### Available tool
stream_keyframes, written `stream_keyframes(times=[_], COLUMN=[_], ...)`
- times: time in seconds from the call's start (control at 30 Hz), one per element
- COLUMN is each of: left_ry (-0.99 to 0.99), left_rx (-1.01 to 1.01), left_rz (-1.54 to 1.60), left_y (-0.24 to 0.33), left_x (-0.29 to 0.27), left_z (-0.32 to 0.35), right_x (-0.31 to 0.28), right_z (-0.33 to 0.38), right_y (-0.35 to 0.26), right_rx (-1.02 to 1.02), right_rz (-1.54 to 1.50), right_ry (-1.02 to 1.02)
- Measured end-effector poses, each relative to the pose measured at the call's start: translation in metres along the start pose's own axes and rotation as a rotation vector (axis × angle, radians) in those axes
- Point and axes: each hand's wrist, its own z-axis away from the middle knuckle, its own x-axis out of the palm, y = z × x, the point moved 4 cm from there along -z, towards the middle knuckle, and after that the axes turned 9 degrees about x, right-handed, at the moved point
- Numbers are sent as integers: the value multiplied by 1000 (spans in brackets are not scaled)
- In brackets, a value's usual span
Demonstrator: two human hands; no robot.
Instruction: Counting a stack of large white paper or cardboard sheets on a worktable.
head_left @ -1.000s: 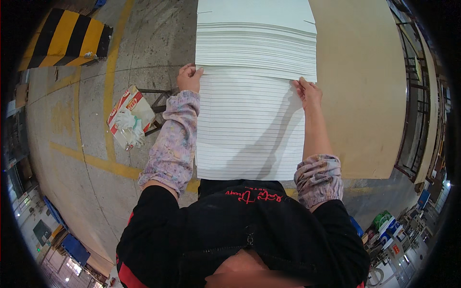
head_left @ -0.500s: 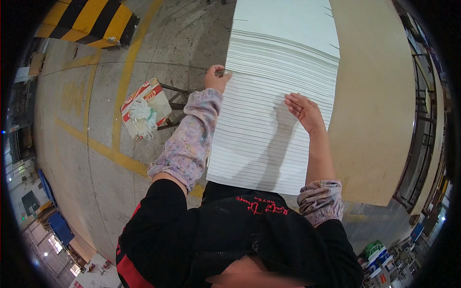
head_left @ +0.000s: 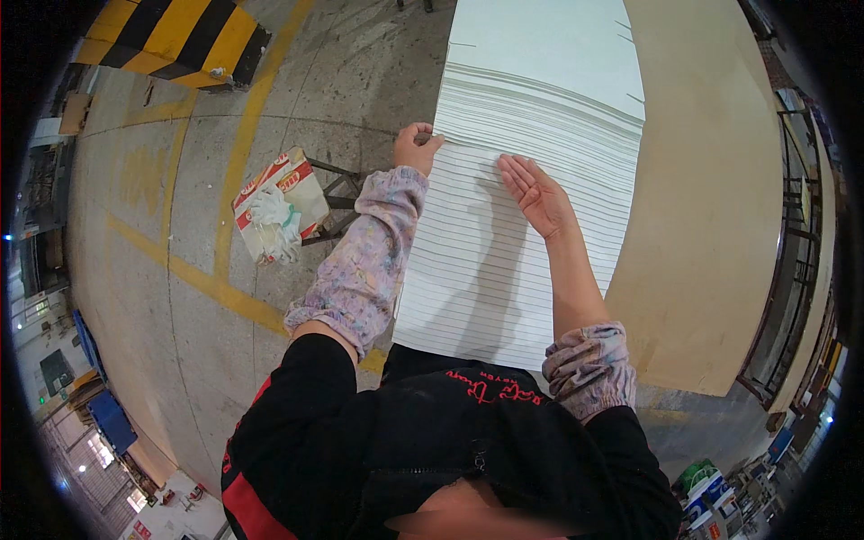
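A wide spread of white sheets with dark ruled lines (head_left: 477, 270) covers the table in front of me, fanned in overlapping layers toward the far end. My left hand (head_left: 418, 150) is at their left edge, its fingers curled and the thumb against a sheet's edge in a pinch. Over the middle of the ruled sheets is my right hand (head_left: 538, 196), open, fingers stretched together and palm turned to the left. It casts a shadow on the paper; whether its edge touches the sheets is hard to tell.
A bare tan board (head_left: 702, 207) extends along the right of the sheets. To the left, a stool (head_left: 310, 184) bears red-and-white cardboard with white gloves (head_left: 274, 219) on it. A yellow-and-black striped barrier (head_left: 171, 40) stands at the far left, near yellow floor lines.
My right hand has moved left and a little farther away across the ruled sheets. The left hand keeps its place at the sheets' left edge.
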Motion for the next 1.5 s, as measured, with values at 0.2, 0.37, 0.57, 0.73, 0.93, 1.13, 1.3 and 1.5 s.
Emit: stream_keyframes(times=[0.2, 0.37, 0.57, 0.73, 0.93, 1.13, 1.3, 1.5], left_ry=[-89, -203, -348, -288, -296, -143, -136, -145], left_rx=[-5, -36, -175, 12, 103, 93, 92, 81], left_rz=[143, 378, 722, 463, 62, -56, 4, 25], left_y=[-16, -27, -9, -11, 7, 6, 7, 3], left_x=[7, 10, 18, 12, 13, 5, 8, 6], left_z=[-8, -12, -11, -15, -11, -7, -3, -5], right_x=[-2, -8, -13, -65, -138, -116, -117, -116], right_z=[3, 6, 7, 15, 49, 55, 60, 59], right_y=[1, 1, -5, -44, -108, -103, -102, -101], right_rx=[-9, 14, 49, -110, -222, -367, -411, -431], right_rz=[-50, -59, -63, -104, 242, 331, 311, 305], right_ry=[15, 56, 69, 247, 719, 888, 883, 853])
